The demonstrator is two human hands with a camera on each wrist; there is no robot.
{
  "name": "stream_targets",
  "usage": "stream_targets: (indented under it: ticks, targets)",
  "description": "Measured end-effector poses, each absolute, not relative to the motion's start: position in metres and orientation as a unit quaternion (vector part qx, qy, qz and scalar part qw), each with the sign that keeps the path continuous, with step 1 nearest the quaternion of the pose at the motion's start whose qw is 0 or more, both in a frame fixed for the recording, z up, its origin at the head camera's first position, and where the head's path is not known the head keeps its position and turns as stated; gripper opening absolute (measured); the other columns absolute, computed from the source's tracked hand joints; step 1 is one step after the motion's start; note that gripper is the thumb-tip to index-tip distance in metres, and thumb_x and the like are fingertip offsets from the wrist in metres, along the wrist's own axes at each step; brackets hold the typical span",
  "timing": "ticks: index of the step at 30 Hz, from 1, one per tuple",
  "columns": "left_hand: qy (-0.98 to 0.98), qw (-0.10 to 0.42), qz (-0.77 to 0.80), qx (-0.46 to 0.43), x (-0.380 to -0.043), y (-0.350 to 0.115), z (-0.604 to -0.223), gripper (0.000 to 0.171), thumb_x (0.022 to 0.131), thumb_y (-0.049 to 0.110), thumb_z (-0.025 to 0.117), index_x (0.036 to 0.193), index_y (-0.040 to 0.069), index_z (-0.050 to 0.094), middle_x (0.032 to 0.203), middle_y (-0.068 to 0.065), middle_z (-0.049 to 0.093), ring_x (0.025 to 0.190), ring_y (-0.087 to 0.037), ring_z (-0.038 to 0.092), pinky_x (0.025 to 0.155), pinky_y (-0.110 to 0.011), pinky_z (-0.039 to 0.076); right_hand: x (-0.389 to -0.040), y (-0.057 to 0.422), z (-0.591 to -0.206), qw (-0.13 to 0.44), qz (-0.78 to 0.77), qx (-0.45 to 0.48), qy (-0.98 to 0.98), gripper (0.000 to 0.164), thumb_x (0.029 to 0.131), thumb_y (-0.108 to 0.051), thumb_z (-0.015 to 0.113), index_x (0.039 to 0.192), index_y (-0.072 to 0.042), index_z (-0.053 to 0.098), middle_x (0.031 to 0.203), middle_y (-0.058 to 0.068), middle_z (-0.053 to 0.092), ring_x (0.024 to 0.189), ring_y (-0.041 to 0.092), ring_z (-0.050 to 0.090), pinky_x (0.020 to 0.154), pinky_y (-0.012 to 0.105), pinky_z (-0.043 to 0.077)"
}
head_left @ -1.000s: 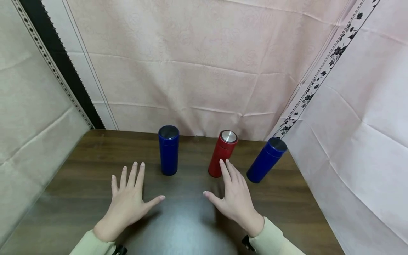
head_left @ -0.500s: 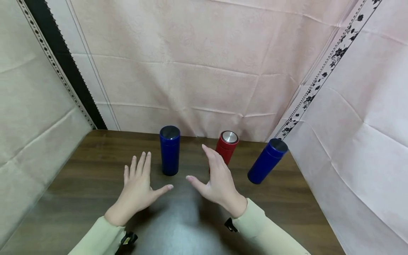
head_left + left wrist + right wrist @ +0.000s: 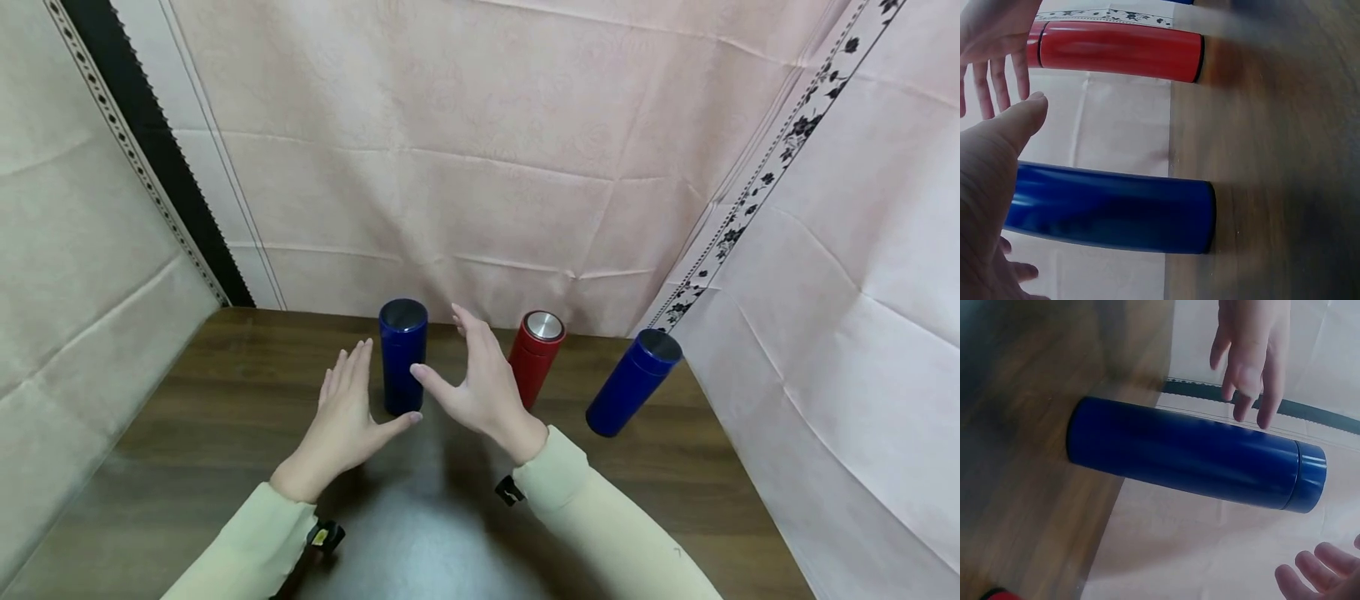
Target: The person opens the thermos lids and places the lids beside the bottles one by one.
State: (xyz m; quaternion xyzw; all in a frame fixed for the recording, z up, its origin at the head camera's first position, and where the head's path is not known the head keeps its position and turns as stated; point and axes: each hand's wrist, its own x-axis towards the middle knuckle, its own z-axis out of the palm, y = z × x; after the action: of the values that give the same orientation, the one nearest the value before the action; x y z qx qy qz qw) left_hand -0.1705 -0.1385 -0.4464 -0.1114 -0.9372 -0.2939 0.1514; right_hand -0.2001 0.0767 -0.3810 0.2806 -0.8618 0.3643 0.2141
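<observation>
Left of the red flask (image 3: 537, 358), a person's left hand (image 3: 343, 427) and right hand (image 3: 482, 388), empty, fingers extended, thumbs wide, flanked an upright blue flask (image 3: 401, 352), their spacing apparently suited to its round body.

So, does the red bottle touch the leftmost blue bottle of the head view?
Apart. The left wrist view shows a wide gap: pale cloth and wooden tabletop appear between the red bottle and that blue bottle.

Blue flasks (image 3: 397, 354) smooth, glossy; tabletop (image 3: 697, 475) wood-grained; backdrop (image 3: 480, 125) matt cloth.
</observation>
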Motion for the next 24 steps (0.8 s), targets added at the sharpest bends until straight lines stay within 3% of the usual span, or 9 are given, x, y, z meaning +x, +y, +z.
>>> stream_targets:
  ticks: [7,14,20,24]
  targets:
    - [-0.921,0.14,-0.346,-0.116,-0.182,-0.134,-0.446,0.116,0.074,0.067,0.069,0.156,0.022,0.0,0.159,-0.012,0.015,0.143,-0.039,0.018,0.109,-0.063,0.018,-0.213,0.064,-0.378,0.148,0.425,0.241,-0.86,0.085,0.081,-0.065,0.063,0.149,-0.033,0.026,0.141,-0.011,0.043,0.123,0.008,0.045,0.095,0.04,0.047]
    - [-0.891,0.121,-0.423,-0.114,-0.197,-0.131,-0.453,0.11,0.076,0.062,0.071,0.155,0.028,0.003,0.156,-0.011,0.025,0.137,-0.035,0.033,0.101,-0.063,0.033,-0.229,0.053,-0.38,0.11,0.468,0.248,-0.841,0.076,0.082,-0.059,0.067,0.145,-0.034,0.034,0.134,-0.005,0.049,0.117,0.017,0.053,0.095,0.045,0.048]
    - [-0.863,0.121,-0.474,-0.127,-0.208,-0.126,-0.457,0.098,0.082,0.051,0.072,0.154,0.023,0.013,0.151,-0.012,0.029,0.131,-0.032,0.04,0.1,-0.057,0.039,-0.236,0.045,-0.383,0.101,0.478,0.261,-0.833,0.07,0.084,-0.054,0.067,0.144,-0.03,0.041,0.131,-0.007,0.049,0.109,0.011,0.054,0.093,0.039,0.049]
    - [-0.863,0.121,-0.477,-0.112,-0.213,-0.122,-0.458,0.092,0.086,0.045,0.07,0.153,0.013,0.016,0.149,-0.018,0.029,0.131,-0.035,0.04,0.101,-0.057,0.038,-0.238,0.039,-0.389,0.099,0.474,0.252,-0.838,0.071,0.084,-0.055,0.067,0.145,-0.03,0.041,0.13,-0.008,0.048,0.109,0.008,0.051,0.093,0.031,0.048]
